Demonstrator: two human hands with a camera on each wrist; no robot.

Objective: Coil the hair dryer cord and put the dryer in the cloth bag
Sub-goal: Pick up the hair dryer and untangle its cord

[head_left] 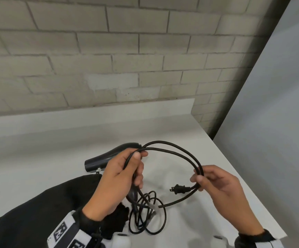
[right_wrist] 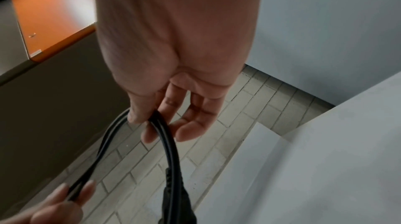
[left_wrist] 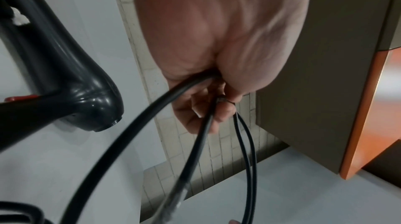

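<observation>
Black cord point(head_left: 179, 149) looped between left hand point(head_left: 120, 178) | right hand point(head_left: 220, 185)

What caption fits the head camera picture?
Both hands loop the hair dryer cord above a white table.

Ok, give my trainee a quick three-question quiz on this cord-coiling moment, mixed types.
1. True or false: the hair dryer is already inside the cloth bag.
2. Which hand pinches the cord loop nearest the plug? A) left hand B) right hand
3. Fill in: the dryer lies on the white ____.

Key: 1 false; 2 B; 3 table.
</observation>
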